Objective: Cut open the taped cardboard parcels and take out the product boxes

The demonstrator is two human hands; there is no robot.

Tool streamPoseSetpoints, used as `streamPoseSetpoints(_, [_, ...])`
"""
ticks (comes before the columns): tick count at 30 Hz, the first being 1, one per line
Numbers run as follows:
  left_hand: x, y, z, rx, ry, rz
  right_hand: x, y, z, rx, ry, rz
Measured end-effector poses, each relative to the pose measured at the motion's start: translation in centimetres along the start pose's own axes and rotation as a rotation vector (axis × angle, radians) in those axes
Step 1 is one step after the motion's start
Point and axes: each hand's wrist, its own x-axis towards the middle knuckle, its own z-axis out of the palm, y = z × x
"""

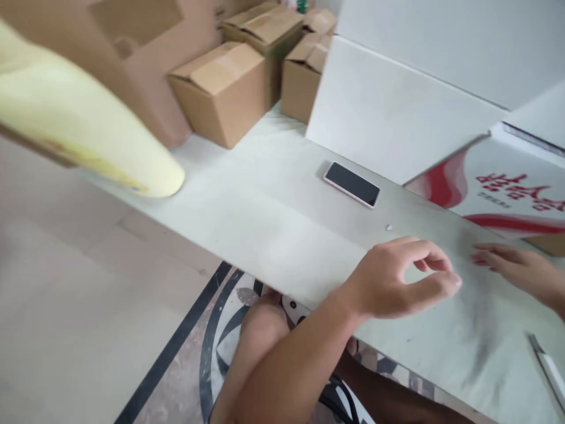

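My left hand [397, 280] hovers over the pale tabletop, its fingers loosely curved and its thumb bent toward them. A gap shows between thumb and forefinger, and I see nothing held there. At the right edge, my right hand [516, 268] reaches in with fingers stretched out to the left, holding nothing that I can see. It is close to a white box with red printing [498, 182]. Beyond my left hand lies a phone [352, 184] with a dark screen. A small white scrap [389, 227] is between the phone and that hand.
Several brown cardboard boxes [225, 88] stand at the back. Large white panels [375, 106] rise behind the phone. A yellow rounded thing [101, 118] juts in from the left. Near the lower right corner is a knife-like tool [547, 368]. The table [247, 212] ends above my legs.
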Motion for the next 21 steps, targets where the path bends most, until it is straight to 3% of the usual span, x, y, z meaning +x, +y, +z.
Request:
streamPoseSetpoints(3, [-2.0,1.8,-3.2,0.029,0.133,0.071,-5.4,-7.8,3.3,-0.157,-0.113,-0.314])
streamPoseSetpoints(8, [-4.7,3.6,-7.6,0.272,0.768,0.114,-11.6,-24.3,11.4,-0.149,-0.075,-0.708])
streamPoseSetpoints(12, [-5.6,4.0,-9.6,0.214,0.979,0.135,-14.7,-38.5,17.6,-0.111,0.000,-0.959])
streamPoseSetpoints(14, [-5.8,4.0,-10.1,0.171,1.027,0.116,-16.0,-44.5,19.6,-0.065,0.109,-1.031])
streamPoseSetpoints(17, [-5.7,3.8,-10.7,0.134,1.028,0.085,-17.4,-50.2,21.0,-0.065,0.161,-1.066])
streamPoseSetpoints(21, [-5.6,3.7,-11.8,0.151,1.048,0.106,-18.0,-52.5,20.9,-0.247,0.178,-1.102])
